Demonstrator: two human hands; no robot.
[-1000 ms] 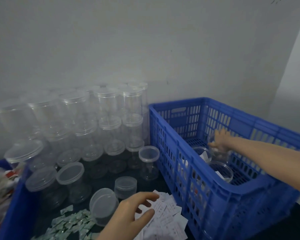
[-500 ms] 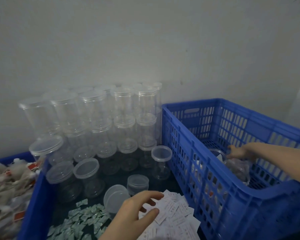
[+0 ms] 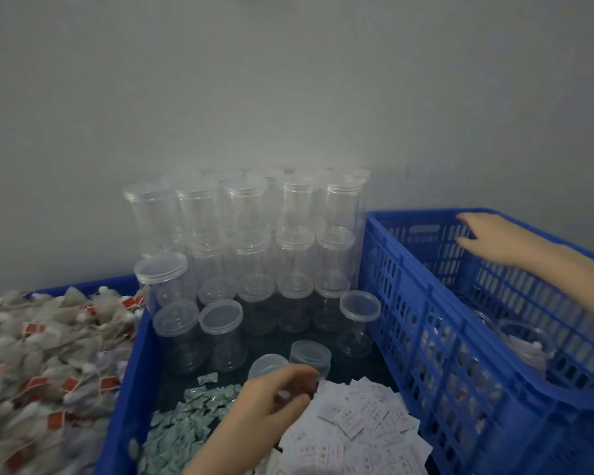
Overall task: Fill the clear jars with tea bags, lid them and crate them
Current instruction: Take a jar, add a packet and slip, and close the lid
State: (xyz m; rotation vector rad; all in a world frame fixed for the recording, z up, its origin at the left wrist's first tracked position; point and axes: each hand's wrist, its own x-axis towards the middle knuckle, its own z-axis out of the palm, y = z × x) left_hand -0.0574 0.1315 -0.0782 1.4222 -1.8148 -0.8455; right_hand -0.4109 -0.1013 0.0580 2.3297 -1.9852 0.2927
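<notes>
Clear lidded jars (image 3: 251, 241) are stacked against the wall, with more standing in front. The blue crate (image 3: 436, 365) at the right holds filled jars (image 3: 525, 341), seen blurred through its wall. My right hand (image 3: 487, 238) hovers over the crate's far rim, fingers straight and empty. My left hand (image 3: 275, 399) is curled over the white packets (image 3: 357, 416); whether it pinches one is unclear. A loose lid (image 3: 266, 363) and a short jar (image 3: 309, 354) lie just beyond its fingertips. Tea bags (image 3: 31, 354) with red tags fill the left bin.
Small green packets (image 3: 192, 416) lie heaped left of my left hand. A blue bin wall (image 3: 131, 371) separates the tea bags from the jar area. The grey wall stands close behind the jar stack.
My right hand has left a jar in the crate and risen empty to the far rim. The view has swung left, showing the tea bag bin. My left hand's fingers have closed a little.
</notes>
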